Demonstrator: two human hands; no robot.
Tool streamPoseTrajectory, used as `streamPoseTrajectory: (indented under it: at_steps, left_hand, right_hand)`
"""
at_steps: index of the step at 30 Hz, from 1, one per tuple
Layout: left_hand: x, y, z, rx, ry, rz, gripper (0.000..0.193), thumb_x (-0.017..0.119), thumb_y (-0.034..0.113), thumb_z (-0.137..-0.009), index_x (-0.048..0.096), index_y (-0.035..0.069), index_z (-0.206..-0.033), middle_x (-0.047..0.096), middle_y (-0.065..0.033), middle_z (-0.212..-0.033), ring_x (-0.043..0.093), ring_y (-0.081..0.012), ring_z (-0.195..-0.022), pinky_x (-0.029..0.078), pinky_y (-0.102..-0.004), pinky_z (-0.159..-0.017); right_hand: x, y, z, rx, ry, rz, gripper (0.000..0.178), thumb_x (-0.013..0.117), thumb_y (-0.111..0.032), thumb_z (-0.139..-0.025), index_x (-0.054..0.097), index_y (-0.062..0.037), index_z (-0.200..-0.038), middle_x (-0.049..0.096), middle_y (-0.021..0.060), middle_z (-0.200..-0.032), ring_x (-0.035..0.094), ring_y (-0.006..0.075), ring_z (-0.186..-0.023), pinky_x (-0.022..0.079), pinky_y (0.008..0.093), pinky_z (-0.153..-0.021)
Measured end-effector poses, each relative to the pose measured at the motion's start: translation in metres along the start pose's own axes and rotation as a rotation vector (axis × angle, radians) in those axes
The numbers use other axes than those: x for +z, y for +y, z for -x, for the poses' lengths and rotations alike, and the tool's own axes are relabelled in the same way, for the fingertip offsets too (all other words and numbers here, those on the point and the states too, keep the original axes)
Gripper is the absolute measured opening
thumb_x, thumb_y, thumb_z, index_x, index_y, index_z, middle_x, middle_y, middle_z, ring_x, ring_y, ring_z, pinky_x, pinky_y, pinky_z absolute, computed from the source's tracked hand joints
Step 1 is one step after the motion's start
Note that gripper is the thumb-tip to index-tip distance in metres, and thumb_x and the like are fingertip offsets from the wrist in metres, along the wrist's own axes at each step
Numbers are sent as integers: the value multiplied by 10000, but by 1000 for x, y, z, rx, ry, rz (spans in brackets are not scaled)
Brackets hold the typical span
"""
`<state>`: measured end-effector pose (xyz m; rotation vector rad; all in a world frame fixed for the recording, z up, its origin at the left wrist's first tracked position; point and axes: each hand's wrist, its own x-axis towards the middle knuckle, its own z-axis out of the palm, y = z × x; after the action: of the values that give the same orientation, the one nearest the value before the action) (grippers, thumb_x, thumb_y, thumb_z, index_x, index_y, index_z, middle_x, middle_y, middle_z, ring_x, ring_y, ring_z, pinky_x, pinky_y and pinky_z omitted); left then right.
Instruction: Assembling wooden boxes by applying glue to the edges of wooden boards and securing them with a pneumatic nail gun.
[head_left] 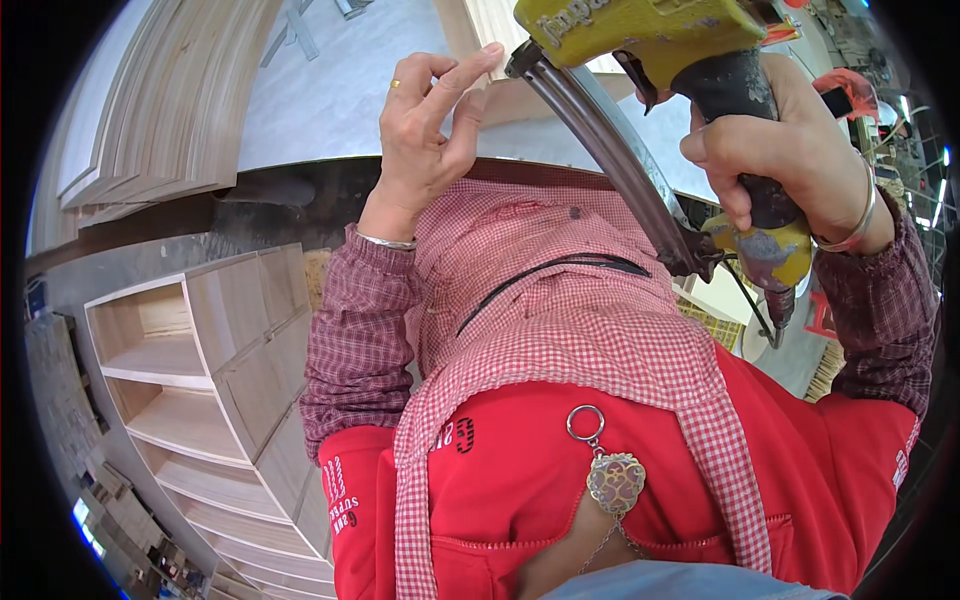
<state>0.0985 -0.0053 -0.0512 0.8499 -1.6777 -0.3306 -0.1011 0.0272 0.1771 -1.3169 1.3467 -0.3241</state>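
My right hand is wrapped round the black grip of a yellow nail gun, raised over the worktable. The gun's long metal magazine slants down toward my body, and an air hose joins the base of its handle. Just left of the gun's nose is my left hand, palm partly turned, with the index finger stretched out and the thumb apart from it. That fingertip is by a pale wooden piece at the top edge; whether it touches the wood I cannot tell. Nothing shows between the left fingers.
Stacked wooden boards lie at the left of the white worktable, with grey strips, apparently nails, farther back. Several open wooden boxes are piled at my left. The hose hangs at the right.
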Motion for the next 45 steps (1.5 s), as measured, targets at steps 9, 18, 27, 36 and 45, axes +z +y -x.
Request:
streamPoseTrajectory:
  at_steps: [9,18,27,36,45]
  left_hand:
    - [4,0,-1,-36,38,23,625,498,-126,-689,664,243,-1166,476,11,-847,363,-110,-649,353,-205,-579]
    - [7,5,-4,-18,50,27,640,473,-139,-683,664,229,-1170,482,5,-864,366,-108,-637,356,-212,-571]
    - [3,36,9,-465,-102,448,705,476,-147,-749,398,114,-1399,498,-102,-1207,568,-143,-794,480,-195,-710]
    - [-38,67,27,-768,80,340,747,569,-85,-779,278,97,-1442,576,-140,-1037,631,-212,-857,533,-275,-776]
    - [-106,83,116,-796,191,-365,759,588,5,-805,211,43,-1462,391,-173,-1324,533,-198,-972,479,-291,-788]
  right_hand:
    - [2,-3,-3,19,-18,1,192,618,-72,-714,524,39,-837,519,53,-493,423,119,-320,361,213,-340]
    - [1,-10,1,54,-28,57,184,621,-70,-718,522,38,-829,521,53,-504,433,118,-335,365,215,-346]
    - [-19,16,20,-29,114,36,162,629,-106,-745,557,29,-798,543,36,-534,452,100,-387,389,205,-392]
    - [-107,124,70,-52,600,-71,147,611,-87,-746,554,23,-826,550,50,-561,463,96,-404,376,200,-391]
    - [-226,291,71,256,1081,659,309,598,-232,-768,576,6,-964,647,181,-804,618,301,-676,503,383,-638]
